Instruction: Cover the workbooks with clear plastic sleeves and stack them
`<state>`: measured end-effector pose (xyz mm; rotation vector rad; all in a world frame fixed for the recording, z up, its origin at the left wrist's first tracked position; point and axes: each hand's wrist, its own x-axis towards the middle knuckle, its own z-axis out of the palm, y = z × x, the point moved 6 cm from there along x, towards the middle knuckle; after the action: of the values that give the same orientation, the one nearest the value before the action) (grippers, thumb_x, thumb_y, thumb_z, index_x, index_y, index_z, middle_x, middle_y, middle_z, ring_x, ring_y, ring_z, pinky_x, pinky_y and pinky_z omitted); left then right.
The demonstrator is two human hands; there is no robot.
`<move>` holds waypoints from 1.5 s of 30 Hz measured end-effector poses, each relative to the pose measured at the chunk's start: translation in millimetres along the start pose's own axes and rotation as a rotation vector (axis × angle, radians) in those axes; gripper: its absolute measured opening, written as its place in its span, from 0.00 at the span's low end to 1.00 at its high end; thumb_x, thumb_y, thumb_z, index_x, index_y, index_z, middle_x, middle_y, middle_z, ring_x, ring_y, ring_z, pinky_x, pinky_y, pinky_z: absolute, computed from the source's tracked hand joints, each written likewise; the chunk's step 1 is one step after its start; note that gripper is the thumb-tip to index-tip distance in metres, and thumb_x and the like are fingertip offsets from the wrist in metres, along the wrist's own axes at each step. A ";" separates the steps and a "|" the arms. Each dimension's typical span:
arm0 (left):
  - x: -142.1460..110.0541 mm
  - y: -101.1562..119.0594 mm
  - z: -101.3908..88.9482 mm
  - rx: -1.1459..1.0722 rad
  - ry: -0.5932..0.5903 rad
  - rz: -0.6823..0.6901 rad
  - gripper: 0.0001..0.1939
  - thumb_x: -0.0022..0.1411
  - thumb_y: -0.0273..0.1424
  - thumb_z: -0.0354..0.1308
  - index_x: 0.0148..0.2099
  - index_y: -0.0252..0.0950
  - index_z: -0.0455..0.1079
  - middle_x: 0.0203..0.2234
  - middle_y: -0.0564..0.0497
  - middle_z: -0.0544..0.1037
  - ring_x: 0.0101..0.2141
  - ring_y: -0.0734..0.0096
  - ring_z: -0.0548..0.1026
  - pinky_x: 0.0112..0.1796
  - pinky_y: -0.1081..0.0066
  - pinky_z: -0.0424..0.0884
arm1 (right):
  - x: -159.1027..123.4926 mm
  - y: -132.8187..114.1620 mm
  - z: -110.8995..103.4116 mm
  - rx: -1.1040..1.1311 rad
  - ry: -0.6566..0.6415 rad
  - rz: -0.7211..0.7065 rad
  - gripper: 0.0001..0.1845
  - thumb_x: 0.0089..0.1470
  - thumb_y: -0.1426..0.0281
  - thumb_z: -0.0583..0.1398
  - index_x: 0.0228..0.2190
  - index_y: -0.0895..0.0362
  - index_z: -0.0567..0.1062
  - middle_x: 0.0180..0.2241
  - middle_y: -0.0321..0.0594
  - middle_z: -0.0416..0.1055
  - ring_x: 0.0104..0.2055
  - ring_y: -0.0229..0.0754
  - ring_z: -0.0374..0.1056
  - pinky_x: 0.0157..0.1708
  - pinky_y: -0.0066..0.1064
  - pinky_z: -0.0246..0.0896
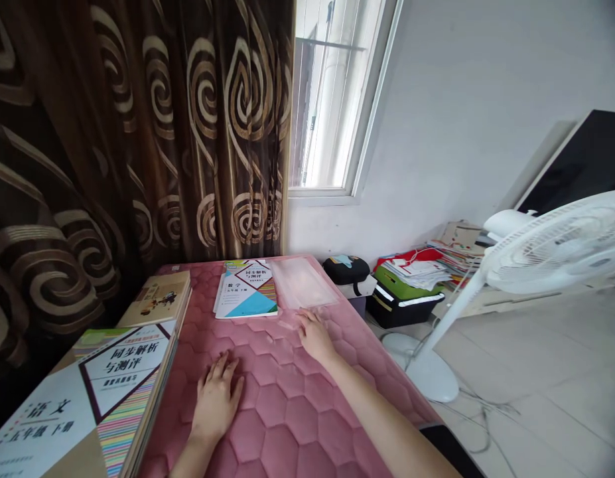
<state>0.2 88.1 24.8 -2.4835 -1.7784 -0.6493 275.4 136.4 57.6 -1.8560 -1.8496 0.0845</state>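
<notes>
My left hand rests on the pink quilted mattress with its fingers spread, holding nothing. Farther forward, my right hand reaches to the near edge of some clear plastic sheets. Its fingers lie stretched out over the see-through film, and I see no grip on it. Left of these sheets lies a white and blue workbook, on top of at least one other book. Beside my left hand, along the left side, a large workbook with a striped corner tops a stack, and a tan book lies behind it.
A brown patterned curtain hangs behind the mattress, beside a window. On the right are a black case, a dark bin with a green rim, piled papers and a white standing fan. Cables trail over the floor.
</notes>
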 end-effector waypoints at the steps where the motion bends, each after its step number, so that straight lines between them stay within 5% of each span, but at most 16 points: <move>1: 0.0 0.2 -0.8 -0.005 -0.005 -0.005 0.21 0.65 0.36 0.47 0.57 0.41 0.69 0.60 0.45 0.67 0.59 0.59 0.65 0.58 0.52 0.59 | 9.2 -0.1 3.9 -0.019 -0.037 0.023 0.23 0.57 0.74 0.51 0.53 0.56 0.71 0.61 0.45 0.60 0.61 0.46 0.55 0.58 0.39 0.53; 9: -1.5 2.5 -5.2 -0.043 0.003 -0.019 0.19 0.64 0.33 0.49 0.55 0.42 0.70 0.59 0.46 0.68 0.58 0.60 0.65 0.58 0.53 0.59 | 30.5 8.2 27.5 -0.069 -0.132 0.094 0.22 0.60 0.73 0.49 0.52 0.52 0.70 0.64 0.40 0.54 0.66 0.50 0.48 0.58 0.52 0.48; 21: -2.0 3.6 -7.5 -0.059 -0.013 -0.035 0.19 0.64 0.33 0.48 0.55 0.42 0.70 0.59 0.46 0.68 0.58 0.60 0.65 0.58 0.52 0.58 | 31.5 10.7 38.0 -0.091 -0.102 0.090 0.26 0.59 0.73 0.48 0.58 0.52 0.64 0.64 0.42 0.56 0.65 0.48 0.49 0.58 0.49 0.47; 28: -1.2 3.3 -8.5 -0.057 -0.011 -0.037 0.19 0.64 0.32 0.48 0.55 0.42 0.70 0.59 0.46 0.68 0.58 0.60 0.65 0.58 0.52 0.58 | 21.3 15.1 2.8 -0.123 0.030 0.015 0.31 0.58 0.77 0.46 0.62 0.54 0.57 0.65 0.44 0.54 0.65 0.45 0.50 0.60 0.47 0.45; 34: -1.3 2.2 -8.0 -0.077 0.001 -0.035 0.19 0.65 0.32 0.46 0.55 0.42 0.70 0.58 0.46 0.68 0.58 0.62 0.66 0.58 0.53 0.59 | -56.6 -29.4 -35.4 -0.195 0.119 -0.383 0.32 0.57 0.80 0.45 0.62 0.55 0.58 0.62 0.45 0.60 0.64 0.44 0.54 0.62 0.47 0.43; 40: -2.0 0.6 -7.5 -0.104 0.026 -0.040 0.19 0.68 0.31 0.42 0.54 0.40 0.70 0.57 0.46 0.70 0.57 0.66 0.66 0.58 0.55 0.59 | -170.0 -96.3 -20.4 0.001 -0.078 -0.753 0.31 0.57 0.76 0.52 0.61 0.50 0.60 0.56 0.40 0.68 0.58 0.44 0.63 0.60 0.42 0.52; 45: -2.7 -0.5 -8.3 -0.110 0.056 -0.033 0.20 0.69 0.33 0.40 0.53 0.39 0.70 0.55 0.47 0.72 0.57 0.67 0.67 0.59 0.56 0.60 | -203.9 -117.1 -11.5 0.164 -0.207 -0.805 0.16 0.58 0.72 0.55 0.46 0.44 0.74 0.45 0.32 0.77 0.47 0.42 0.71 0.55 0.41 0.60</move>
<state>-3.7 83.7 31.3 -2.4819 -1.8150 -0.8324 158.6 -67.9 51.0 -0.9175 -2.5061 0.1409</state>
